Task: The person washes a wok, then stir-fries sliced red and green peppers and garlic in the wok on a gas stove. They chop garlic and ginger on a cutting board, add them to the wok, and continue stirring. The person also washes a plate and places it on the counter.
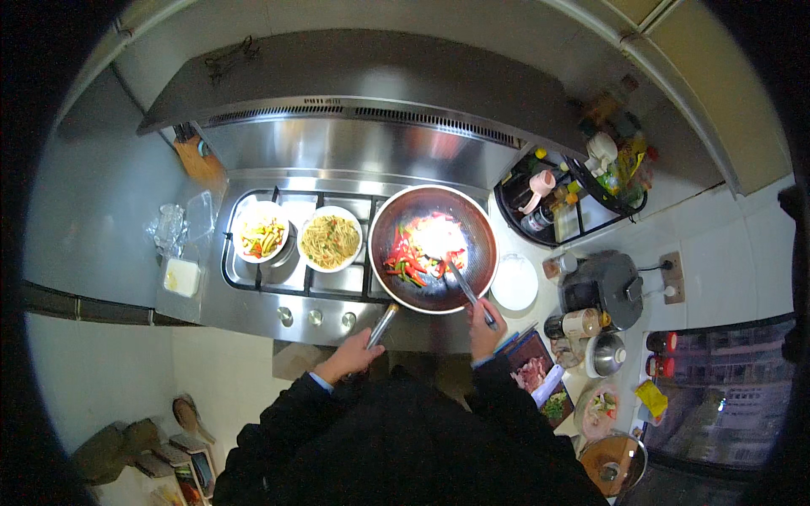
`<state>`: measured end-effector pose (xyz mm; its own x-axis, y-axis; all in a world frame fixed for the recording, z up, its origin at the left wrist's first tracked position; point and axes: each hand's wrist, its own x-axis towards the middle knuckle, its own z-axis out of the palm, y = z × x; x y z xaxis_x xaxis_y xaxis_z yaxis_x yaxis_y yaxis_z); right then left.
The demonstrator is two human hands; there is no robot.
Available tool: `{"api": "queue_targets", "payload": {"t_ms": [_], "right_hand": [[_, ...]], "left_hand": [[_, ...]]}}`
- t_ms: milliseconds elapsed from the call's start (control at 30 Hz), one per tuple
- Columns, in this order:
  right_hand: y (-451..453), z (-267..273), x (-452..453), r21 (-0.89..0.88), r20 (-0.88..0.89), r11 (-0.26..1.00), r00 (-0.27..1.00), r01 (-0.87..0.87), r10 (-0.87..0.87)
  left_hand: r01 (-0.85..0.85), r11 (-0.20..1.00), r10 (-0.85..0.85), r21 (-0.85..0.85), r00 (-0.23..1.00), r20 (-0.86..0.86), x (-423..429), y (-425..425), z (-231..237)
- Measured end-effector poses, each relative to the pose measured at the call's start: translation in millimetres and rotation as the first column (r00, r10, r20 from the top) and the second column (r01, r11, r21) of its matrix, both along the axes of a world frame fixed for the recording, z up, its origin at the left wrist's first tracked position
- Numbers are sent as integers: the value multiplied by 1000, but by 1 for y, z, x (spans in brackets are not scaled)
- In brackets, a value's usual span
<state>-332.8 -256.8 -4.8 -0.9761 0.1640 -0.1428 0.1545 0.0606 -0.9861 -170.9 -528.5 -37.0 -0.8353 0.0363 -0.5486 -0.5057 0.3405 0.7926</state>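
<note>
My left hand (354, 354) is closed around the metal handle (381, 327) of a large wok (479, 234) on the right side of the gas stove. In my right hand (487, 327) is the handle of a metal cooking spatula (464, 283). Its lower end reaches into strips of red and green pepper (405, 258) in the wok. Strong glare whitens the middle of the food, so the spatula's head is hard to see. Left of the wok, a white bowl (330, 270) of noodle-like shreds and another white bowl (237, 243) of mixed strips stand on the grates.
A white plate (516, 284) lies right of the wok. Raw sliced meat (530, 374), a knife (548, 384) and chopped greens (555, 405) share a cutting board. Farther right are a dark cooker (607, 284) and a glass lid (610, 465). The range hood (380, 69) overhangs the stove.
</note>
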Motion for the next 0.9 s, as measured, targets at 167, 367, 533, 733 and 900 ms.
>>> {"api": "queue_targets", "payload": {"t_ms": [167,367,533,733,900], "right_hand": [[-5,2,-3,111,10,992,998,58,-59],[-10,49,-42,216,-129,963,972,-164,195],[40,132,-82,435,39,860,960,-267,278],[50,99,-56,401,128,862,951,-310,282],[-6,33,-10,-156,168,988,985,-2,29]], "left_hand": [[-3,986,-61,-169,926,-372,-1,0,-9],[-2,999,1,43,1000,23,-2,-3,5],[0,1000,1,9,998,-58,-4,-4,13],[-18,998,18,54,1000,-1,-3,-3,11],[-2,999,-5,-40,985,-170,-3,-1,10]]}}
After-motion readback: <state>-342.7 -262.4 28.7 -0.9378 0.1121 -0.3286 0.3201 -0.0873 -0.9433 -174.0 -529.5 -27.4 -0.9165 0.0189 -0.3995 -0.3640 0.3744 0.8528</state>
